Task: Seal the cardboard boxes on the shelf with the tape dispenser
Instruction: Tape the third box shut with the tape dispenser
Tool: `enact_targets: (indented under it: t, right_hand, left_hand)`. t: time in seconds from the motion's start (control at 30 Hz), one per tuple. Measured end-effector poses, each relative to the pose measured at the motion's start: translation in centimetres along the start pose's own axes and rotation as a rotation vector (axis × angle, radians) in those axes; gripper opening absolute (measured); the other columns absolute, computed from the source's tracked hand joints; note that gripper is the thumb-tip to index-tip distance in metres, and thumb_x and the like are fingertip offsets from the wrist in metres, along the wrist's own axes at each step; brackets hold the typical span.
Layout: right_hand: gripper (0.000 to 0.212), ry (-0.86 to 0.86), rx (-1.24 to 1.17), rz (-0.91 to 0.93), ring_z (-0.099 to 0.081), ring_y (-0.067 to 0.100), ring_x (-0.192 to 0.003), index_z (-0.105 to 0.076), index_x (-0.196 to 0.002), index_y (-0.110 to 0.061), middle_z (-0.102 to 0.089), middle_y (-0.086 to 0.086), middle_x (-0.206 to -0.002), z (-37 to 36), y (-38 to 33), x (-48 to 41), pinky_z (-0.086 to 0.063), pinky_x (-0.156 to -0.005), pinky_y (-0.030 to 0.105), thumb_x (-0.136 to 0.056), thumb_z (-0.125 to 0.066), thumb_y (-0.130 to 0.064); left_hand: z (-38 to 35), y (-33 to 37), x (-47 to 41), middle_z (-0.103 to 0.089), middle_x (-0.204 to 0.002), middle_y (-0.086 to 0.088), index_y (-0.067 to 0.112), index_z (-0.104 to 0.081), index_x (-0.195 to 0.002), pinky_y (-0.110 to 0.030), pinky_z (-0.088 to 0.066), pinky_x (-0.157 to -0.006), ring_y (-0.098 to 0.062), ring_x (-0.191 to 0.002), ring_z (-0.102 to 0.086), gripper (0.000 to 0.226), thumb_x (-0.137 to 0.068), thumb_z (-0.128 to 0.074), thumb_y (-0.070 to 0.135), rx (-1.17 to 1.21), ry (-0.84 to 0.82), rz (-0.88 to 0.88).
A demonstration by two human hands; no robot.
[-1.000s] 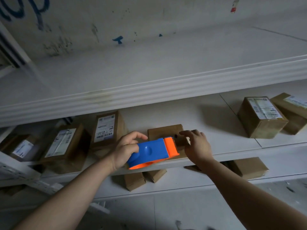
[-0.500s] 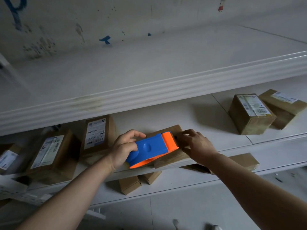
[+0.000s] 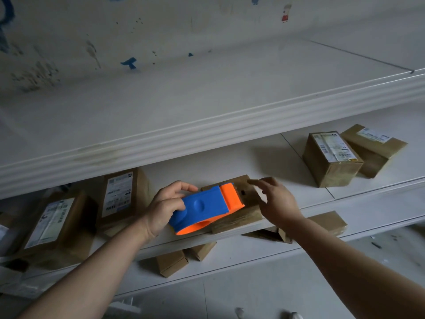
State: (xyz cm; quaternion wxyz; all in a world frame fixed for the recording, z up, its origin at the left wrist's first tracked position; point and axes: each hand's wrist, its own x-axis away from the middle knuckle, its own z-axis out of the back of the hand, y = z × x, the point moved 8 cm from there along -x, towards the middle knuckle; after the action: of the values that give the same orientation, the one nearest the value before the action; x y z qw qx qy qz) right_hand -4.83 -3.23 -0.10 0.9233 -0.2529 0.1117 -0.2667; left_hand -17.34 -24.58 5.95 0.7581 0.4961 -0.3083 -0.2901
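At frame centre, the left hand (image 3: pixel 164 209) grips the tape dispenser (image 3: pixel 204 206), hiding much of the cardboard box (image 3: pixel 236 219); the right hand (image 3: pixel 276 201) hovers with fingers spread, contact unclear.

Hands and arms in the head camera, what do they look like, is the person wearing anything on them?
No gloves or rings show on the left hand or the right hand. The left forearm and the right forearm are uncovered as far as the frame reaches: no sleeve, watch or bracelet in view.
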Motion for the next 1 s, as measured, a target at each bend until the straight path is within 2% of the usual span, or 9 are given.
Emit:
enact_targets:
  t: [0.07,0.13,0.23,0.33,0.43,0.53,0.67,0.8,1.0]
  right_hand:
    - [0.040,-0.027,-0.360,-0.140,-0.063,0.011,-0.086,-0.065,-0.118,-0.027,-0.065,-0.008,-0.107,0.5,0.9,0.1,-0.048,-0.068,0.024,-0.086,-0.057,-0.005]
    - [0.021,-0.342,-0.831,-0.344,-0.067,0.016,-0.084,-0.068,-0.108,-0.018,-0.073,0.003,-0.098,-1.7,0.7,1.6,-0.050,-0.070,0.027,-0.096,-0.052,-0.014]
    - [0.042,-0.668,-1.208,-0.534,-0.070,0.026,-0.093,-0.066,-0.102,-0.006,-0.073,0.015,-0.097,-3.8,-0.5,4.2,-0.053,-0.083,0.036,-0.102,-0.038,-0.037]
    - [0.046,-0.681,-1.344,-0.573,-0.069,0.024,-0.084,-0.066,-0.102,-0.006,-0.070,0.015,-0.093,-4.0,-0.5,4.7,-0.055,-0.080,0.033,-0.095,-0.044,-0.046]
    - [0.043,-0.654,-1.384,-0.548,-0.068,0.022,-0.079,-0.069,-0.093,-0.008,-0.069,0.014,-0.089,-3.3,-0.8,4.9,-0.055,-0.076,0.031,-0.087,-0.055,-0.048]
    - [0.023,-0.590,-1.343,-0.498,-0.070,0.017,-0.076,-0.067,-0.093,-0.007,-0.071,0.011,-0.085,-2.5,-1.0,5.0,-0.057,-0.072,0.027,-0.092,-0.058,-0.028]
    - [0.019,-0.491,-1.136,-0.418,-0.071,0.015,-0.079,-0.067,-0.090,-0.010,-0.073,0.007,-0.081,-2.0,-0.7,4.8,-0.057,-0.071,0.026,-0.097,-0.054,-0.021]
    - [0.022,-0.388,-0.987,-0.395,-0.071,0.013,-0.069,-0.069,-0.085,-0.007,-0.072,0.005,-0.070,-1.4,-0.3,4.4,-0.057,-0.063,0.024,-0.093,-0.061,-0.027]
    - [0.016,-0.188,-0.966,-0.487,-0.068,0.015,-0.062,-0.069,-0.090,-0.002,-0.072,0.012,-0.077,1.5,3.6,3.0,-0.055,-0.054,0.022,-0.090,-0.065,-0.017]
  left_hand:
    - [-0.5,-0.2,-0.1,-0.068,-0.098,-0.020,0.010,-0.061,-0.104,-0.031,-0.045,-0.068,-0.025,-0.082,-0.062,0.048,-0.058,-0.047,0.012,0.010,-0.024,0.002]
    - [-1.0,-0.3,-0.2,-0.068,-0.100,-0.021,0.010,-0.061,-0.104,-0.034,-0.043,-0.072,-0.027,-0.085,-0.062,0.048,-0.059,-0.047,0.012,0.023,-0.041,0.000]
    - [-1.7,-0.3,-0.2,-0.068,-0.101,-0.020,0.010,-0.061,-0.105,-0.033,-0.044,-0.071,-0.028,-0.086,-0.062,0.048,-0.060,-0.047,0.012,0.023,-0.078,-0.012]
    - [-2.3,-0.2,0.1,-0.067,-0.100,-0.022,0.009,-0.059,-0.107,-0.035,-0.044,-0.072,-0.030,-0.087,-0.061,0.048,-0.061,-0.047,0.012,0.008,-0.132,-0.017]
    - [-2.4,0.2,0.6,-0.067,-0.101,-0.020,0.008,-0.058,-0.109,-0.032,-0.047,-0.068,-0.029,-0.087,-0.061,0.048,-0.063,-0.050,0.017,0.014,-0.144,-0.019]
    - [-2.8,0.2,1.2,-0.067,-0.109,-0.007,0.024,-0.052,-0.119,-0.030,-0.055,-0.075,-0.023,-0.096,-0.065,0.064,-0.060,-0.070,0.041,-0.075,-0.204,-0.001]
    - [-3.4,0.6,1.9,-0.047,-0.118,0.014,0.056,-0.021,-0.130,-0.034,-0.049,-0.089,-0.011,-0.106,-0.053,0.101,-0.048,-0.079,0.063,-0.780,-0.174,-0.078]
    - [-4.9,1.3,2.7,-0.038,-0.126,0.032,0.063,-0.018,-0.134,-0.020,-0.044,-0.094,0.002,-0.114,-0.045,0.088,-0.067,-0.073,0.044,-0.853,-0.168,-0.301]
    - [-0.8,-0.1,3.1,-0.041,-0.123,0.035,0.075,-0.026,-0.124,-0.006,-0.041,-0.084,0.014,-0.107,-0.047,0.089,-0.069,-0.065,0.017,-0.734,-0.096,-0.267]
